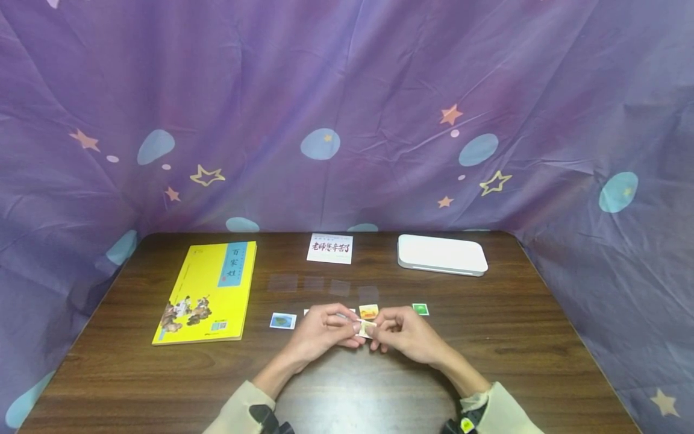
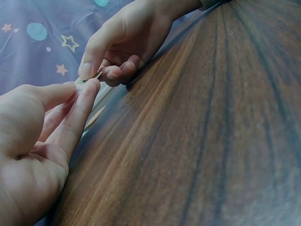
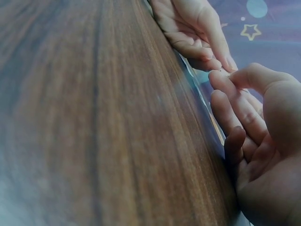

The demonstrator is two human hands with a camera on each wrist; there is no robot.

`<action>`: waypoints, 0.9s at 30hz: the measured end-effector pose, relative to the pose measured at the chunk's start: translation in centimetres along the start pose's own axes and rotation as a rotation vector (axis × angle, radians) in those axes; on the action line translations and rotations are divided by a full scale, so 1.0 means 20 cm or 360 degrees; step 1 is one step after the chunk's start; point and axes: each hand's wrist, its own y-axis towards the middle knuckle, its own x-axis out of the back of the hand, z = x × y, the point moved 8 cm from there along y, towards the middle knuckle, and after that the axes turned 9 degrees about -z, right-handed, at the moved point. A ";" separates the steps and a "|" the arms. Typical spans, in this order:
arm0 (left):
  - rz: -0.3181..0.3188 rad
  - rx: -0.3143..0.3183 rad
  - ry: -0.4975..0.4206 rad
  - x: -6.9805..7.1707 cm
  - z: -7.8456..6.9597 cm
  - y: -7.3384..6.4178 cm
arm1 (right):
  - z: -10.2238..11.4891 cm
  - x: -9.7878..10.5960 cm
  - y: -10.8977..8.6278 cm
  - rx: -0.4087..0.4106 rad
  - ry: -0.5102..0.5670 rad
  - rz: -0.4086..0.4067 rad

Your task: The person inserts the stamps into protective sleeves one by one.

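Between both hands, in the head view, is a small white-edged stamp [image 1: 366, 329] with a pale yellow-green picture. My left hand [image 1: 324, 329] pinches its left side with thumb and fingers, and my right hand [image 1: 408, 333] pinches the right side. In the wrist views the fingertips of both hands nearly meet, and the stamp shows only as a thin edge. Just beyond the fingers lies an orange-yellow stamp [image 1: 368, 311]. A blue stamp [image 1: 283, 320] lies left of the left hand, a green stamp [image 1: 420, 309] beyond the right. Another white-edged piece is mostly hidden behind the left hand.
Several clear plastic pieces [image 1: 340, 288] lie in a row beyond the stamps. A yellow book [image 1: 208, 295] is at the left, a white card with Chinese writing [image 1: 329, 249] at the back, and a white flat case [image 1: 442, 254] at the back right. A purple curtain [image 1: 336, 193] hangs behind.
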 end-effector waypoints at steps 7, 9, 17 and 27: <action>-0.0008 -0.0021 0.0019 0.00 0.00 0.01 | -0.01 0.01 0.01 -0.0005 0.0005 -0.0019; -0.0013 -0.0021 0.0013 0.00 0.00 0.01 | -0.02 0.01 0.01 -0.0013 0.0017 -0.0037; 0.0028 -0.0018 -0.0018 -0.01 0.00 0.00 | -0.02 0.02 0.01 -0.0035 0.0064 -0.0046; 0.0079 -0.0020 -0.0041 -0.01 0.00 0.00 | -0.04 0.03 0.01 -0.0056 0.0066 -0.0077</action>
